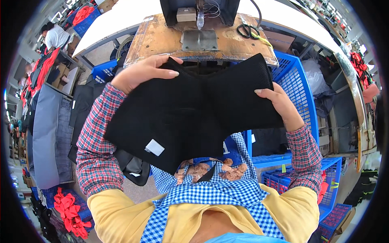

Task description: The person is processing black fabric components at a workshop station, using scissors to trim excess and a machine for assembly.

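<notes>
A black fabric piece with a white label near its lower left is spread between my hands, above my lap. My left hand grips its upper left edge, thumb on top and the other fingers partly behind the cloth. On the right side, my right hand pinches the edge, its thumb lying on the fabric and its fingers hidden beneath. Just beyond the fabric stands a wooden work table with a metal plate under a machine head.
Black-handled scissors lie on the table's right. A blue crate stands right, more blue crates below it. Dark pieces are heaped at left. Red fabric lies lower left. Another person is far left.
</notes>
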A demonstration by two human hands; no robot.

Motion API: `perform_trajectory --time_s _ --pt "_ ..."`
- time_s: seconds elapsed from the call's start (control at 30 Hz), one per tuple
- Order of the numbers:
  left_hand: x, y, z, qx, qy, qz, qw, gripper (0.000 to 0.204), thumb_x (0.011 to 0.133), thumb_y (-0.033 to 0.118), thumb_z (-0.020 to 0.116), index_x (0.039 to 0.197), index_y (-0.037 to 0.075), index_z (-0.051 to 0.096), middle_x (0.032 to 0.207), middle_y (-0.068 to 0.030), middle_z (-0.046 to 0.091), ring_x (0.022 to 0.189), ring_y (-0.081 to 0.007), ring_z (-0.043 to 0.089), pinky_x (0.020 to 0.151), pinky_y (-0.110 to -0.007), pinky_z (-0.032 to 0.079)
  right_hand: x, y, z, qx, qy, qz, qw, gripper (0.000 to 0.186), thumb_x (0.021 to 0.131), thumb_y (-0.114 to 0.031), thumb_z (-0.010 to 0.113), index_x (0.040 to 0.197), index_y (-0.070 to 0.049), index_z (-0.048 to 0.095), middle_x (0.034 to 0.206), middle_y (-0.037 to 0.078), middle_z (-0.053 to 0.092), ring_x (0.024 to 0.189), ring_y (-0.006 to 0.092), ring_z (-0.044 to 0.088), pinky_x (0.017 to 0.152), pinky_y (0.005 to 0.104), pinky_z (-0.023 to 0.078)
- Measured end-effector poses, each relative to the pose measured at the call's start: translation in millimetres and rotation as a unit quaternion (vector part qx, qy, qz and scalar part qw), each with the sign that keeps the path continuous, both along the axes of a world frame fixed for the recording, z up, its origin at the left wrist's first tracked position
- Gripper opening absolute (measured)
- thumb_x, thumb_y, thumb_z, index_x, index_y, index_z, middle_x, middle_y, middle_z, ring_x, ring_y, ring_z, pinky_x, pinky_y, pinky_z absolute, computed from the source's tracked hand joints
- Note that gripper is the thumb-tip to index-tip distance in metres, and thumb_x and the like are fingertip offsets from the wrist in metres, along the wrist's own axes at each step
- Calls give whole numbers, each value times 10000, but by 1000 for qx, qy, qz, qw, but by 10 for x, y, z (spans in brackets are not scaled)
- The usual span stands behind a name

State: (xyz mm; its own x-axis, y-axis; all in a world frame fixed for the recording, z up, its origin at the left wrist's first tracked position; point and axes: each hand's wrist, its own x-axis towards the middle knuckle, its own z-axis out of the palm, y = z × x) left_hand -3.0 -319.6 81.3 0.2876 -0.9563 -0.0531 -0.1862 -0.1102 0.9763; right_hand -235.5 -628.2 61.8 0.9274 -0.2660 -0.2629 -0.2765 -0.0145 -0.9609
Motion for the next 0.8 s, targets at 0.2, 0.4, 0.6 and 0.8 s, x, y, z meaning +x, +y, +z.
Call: perform_trajectory --time_s 0.2,0.4,0.6,0.8 --pt "-122 -266 -136 95 43 37 994 308 947 205 585 1212 49 614 1036 -15 656 929 -66 609 859 -187 479 -96 -202 -318 -597 -165 -63 783 580 859 -239 671 1284 80 439 1265 259 516 1157 371 529 981 388 425" --pt "-321 -671 -136 79 -2 -56 995 330 951 234 581 1227 55 610 1096 -19 635 1013 -91 554 956 -216 397 300 411 -163 -397 -215 128 883 390 849 -257 699 1105 18 595 994 185 636 915 298 627 796 357 493" --pt "-298 -332 -112 160 -30 58 985 501 893 213 647 1316 -14 506 1167 -64 628 1064 -94 559 951 -220 413 588 399 -350 -391 -107 163 900 289 897 -258 655 822 20 633 671 120 571 600 168 532 566 322 425" --pt "-284 -290 -302 141 73 112 981 465 883 128 655 1297 -34 523 1103 -24 630 1004 -83 549 928 -212 410 1578 -375 -417 -455 -231 6 860 249 922 -248 587 1006 -29 672 797 115 682 693 193 641 647 324 504"
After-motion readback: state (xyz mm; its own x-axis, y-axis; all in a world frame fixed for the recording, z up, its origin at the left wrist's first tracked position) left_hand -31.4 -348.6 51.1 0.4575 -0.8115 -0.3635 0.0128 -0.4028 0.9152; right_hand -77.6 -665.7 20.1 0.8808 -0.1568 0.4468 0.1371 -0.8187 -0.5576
